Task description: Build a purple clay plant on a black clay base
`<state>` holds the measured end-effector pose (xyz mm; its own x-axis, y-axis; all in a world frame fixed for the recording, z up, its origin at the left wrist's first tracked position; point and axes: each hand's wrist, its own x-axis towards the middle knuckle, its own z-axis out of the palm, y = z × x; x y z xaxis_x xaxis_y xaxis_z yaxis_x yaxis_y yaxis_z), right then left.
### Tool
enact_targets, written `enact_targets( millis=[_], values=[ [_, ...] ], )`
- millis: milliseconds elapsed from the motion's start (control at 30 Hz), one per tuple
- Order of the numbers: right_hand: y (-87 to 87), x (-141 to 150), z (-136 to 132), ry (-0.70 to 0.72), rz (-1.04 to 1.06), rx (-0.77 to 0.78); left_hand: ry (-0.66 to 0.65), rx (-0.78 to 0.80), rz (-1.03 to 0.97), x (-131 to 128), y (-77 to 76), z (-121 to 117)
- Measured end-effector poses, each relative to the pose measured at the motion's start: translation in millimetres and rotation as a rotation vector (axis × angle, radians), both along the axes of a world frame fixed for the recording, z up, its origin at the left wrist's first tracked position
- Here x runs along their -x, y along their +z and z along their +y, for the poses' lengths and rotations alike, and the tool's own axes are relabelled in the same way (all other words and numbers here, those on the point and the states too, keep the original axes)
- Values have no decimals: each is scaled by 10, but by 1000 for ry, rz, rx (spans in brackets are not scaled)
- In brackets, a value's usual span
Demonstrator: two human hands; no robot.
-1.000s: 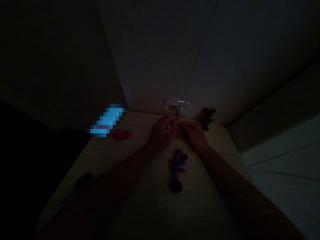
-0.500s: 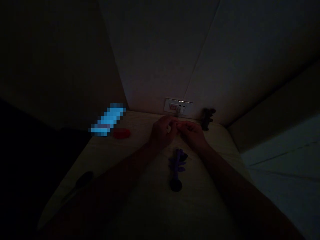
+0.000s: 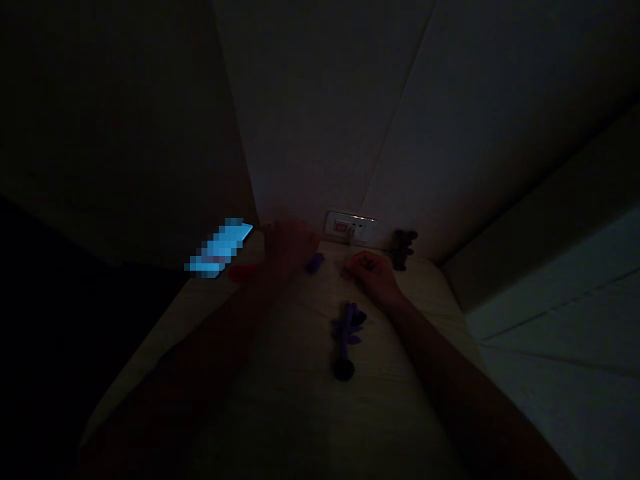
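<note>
The picture is very dark. My left hand (image 3: 289,245) reaches to the back left of the table, close to the wall; its fingers are blurred and partly hidden, so its grip does not show. Beside it lies a small purple piece (image 3: 315,263). My right hand (image 3: 374,275) hovers low over the table with thumb and fingers pinched together; whatever is between them is too dark to make out. Nearer to me, between the forearms, lies a purple figure-like object (image 3: 347,330) with a round black end. A red oval object (image 3: 243,273) is partly covered by my left forearm.
A lit phone (image 3: 223,250), blurred out, rests at the table's left edge. A wall socket (image 3: 350,227) with a red switch and a plug sits just above the table's back. A dark knobbly object (image 3: 403,250) stands by the wall at right. The wooden table (image 3: 300,400) meets the wall behind.
My hands, together before, have parted: the left has moved left toward the wall. The small purple piece now shows on the table between them. The right hand stays pinched. The view has shifted slightly.
</note>
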<state>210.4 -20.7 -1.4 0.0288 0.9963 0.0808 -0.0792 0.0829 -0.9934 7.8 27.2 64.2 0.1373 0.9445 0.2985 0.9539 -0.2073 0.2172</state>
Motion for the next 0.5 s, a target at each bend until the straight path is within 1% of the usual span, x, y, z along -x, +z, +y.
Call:
enact_targets(
  millis=[100, 267, 400, 500],
  values=[
    [6, -1, 0, 6, -10, 12, 62, 103, 19, 166, -8, 165],
    [21, -1, -11, 22, -21, -2, 148, 143, -14, 315, -80, 310],
    [20, 3, -12, 18, -19, -4, 142, 183, -48, 386, -125, 398],
    [25, -1, -14, 13, -38, -2, 104, 210, -97, 432, -156, 468]
  ],
)
